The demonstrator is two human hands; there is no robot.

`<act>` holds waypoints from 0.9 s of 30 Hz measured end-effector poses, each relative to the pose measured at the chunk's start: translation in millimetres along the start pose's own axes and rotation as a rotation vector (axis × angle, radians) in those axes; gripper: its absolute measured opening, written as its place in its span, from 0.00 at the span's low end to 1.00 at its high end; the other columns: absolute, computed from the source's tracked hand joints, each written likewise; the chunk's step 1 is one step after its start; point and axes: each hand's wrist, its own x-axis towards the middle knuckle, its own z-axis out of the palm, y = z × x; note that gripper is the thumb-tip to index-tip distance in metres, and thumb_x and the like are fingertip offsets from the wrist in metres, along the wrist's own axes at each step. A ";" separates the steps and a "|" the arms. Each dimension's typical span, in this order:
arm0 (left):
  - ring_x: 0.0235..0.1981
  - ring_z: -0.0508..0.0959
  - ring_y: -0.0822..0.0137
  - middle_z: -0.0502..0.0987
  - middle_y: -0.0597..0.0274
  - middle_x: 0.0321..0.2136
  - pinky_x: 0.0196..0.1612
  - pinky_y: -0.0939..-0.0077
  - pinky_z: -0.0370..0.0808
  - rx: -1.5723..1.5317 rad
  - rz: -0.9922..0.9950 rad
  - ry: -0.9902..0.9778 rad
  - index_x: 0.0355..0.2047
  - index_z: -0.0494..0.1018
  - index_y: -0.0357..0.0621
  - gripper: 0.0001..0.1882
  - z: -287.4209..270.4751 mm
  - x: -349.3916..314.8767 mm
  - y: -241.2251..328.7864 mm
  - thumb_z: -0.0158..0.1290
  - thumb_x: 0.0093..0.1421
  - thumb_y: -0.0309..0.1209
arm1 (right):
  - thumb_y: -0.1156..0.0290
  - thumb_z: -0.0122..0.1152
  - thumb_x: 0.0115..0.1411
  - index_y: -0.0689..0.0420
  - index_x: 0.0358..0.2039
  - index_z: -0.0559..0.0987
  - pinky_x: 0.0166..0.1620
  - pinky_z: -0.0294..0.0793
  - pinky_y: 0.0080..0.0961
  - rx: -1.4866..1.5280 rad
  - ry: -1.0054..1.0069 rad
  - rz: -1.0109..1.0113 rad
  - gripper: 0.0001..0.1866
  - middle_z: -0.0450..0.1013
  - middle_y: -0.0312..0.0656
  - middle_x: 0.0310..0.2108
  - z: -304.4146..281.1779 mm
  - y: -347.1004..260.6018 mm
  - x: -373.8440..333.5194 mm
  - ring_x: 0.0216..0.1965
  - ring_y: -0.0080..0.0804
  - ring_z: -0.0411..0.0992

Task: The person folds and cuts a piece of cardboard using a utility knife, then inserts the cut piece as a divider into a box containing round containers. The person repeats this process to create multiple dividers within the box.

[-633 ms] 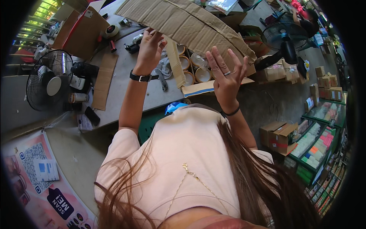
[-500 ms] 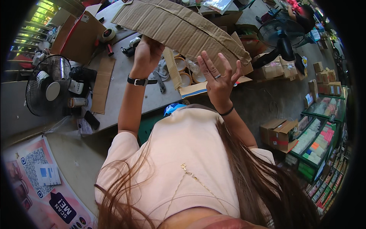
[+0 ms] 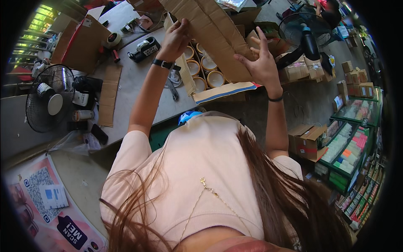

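Note:
A long creased cardboard sheet (image 3: 205, 29) slants over an open carton (image 3: 224, 93) at the table's front edge. My left hand (image 3: 174, 42) is closed on the sheet's left edge, with a black-strapped watch on the wrist. At the sheet's lower right, my right hand (image 3: 264, 65) is open, fingers up and thumb spread toward the cardboard; whether it touches is hard to tell. Several round jars with pale tops (image 3: 208, 63) stand in rows inside the carton, partly covered by the sheet. A blue stripe runs along the carton's near flap.
On the table lie a black tape dispenser (image 3: 145, 49), a grey hand tool (image 3: 172, 89), a flat cardboard strip (image 3: 110, 96) and a dark phone (image 3: 99, 133). Fans stand at left (image 3: 54, 103) and right (image 3: 308, 40). An open box (image 3: 306, 140) sits beside a green display case (image 3: 346, 151).
The cardboard sheet has tilted steeper, uncovering more jars. My left hand has moved up and right with it. My right hand has shifted right, turning its fingers upward.

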 end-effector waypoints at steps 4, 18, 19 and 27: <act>0.39 0.73 0.77 0.75 0.66 0.42 0.44 0.82 0.76 0.004 -0.133 -0.114 0.48 0.71 0.41 0.13 14.8 53.3 -37.6 0.47 0.72 0.38 | 0.56 0.70 0.58 0.54 0.63 0.69 0.46 0.77 0.32 0.231 -0.187 -0.097 0.35 0.81 0.50 0.41 12.8 61.1 15.6 0.42 0.36 0.80; 0.42 0.81 0.51 0.82 0.48 0.39 0.48 0.61 0.76 1.603 -0.098 -0.590 0.43 0.79 0.35 0.15 -33.8 55.1 -155.3 0.52 0.65 0.35 | 0.62 0.55 0.65 0.49 0.57 0.73 0.39 0.79 0.50 -0.209 0.249 0.073 0.20 0.80 0.53 0.32 105.1 90.8 -8.7 0.35 0.56 0.79; 0.43 0.79 0.44 0.81 0.43 0.39 0.47 0.55 0.75 1.733 -0.126 -0.670 0.42 0.79 0.37 0.14 -29.9 49.0 -157.1 0.52 0.63 0.34 | 0.62 0.55 0.65 0.49 0.57 0.73 0.39 0.79 0.50 -0.209 0.238 0.073 0.20 0.80 0.53 0.32 106.9 86.0 -10.2 0.35 0.56 0.79; 0.36 0.80 0.43 0.81 0.43 0.33 0.42 0.55 0.75 1.576 -0.109 -0.748 0.40 0.79 0.36 0.15 -30.8 30.1 -177.8 0.52 0.63 0.36 | 0.62 0.56 0.64 0.49 0.58 0.72 0.38 0.78 0.52 -0.245 0.178 0.078 0.22 0.79 0.56 0.31 119.2 92.2 -6.4 0.34 0.59 0.78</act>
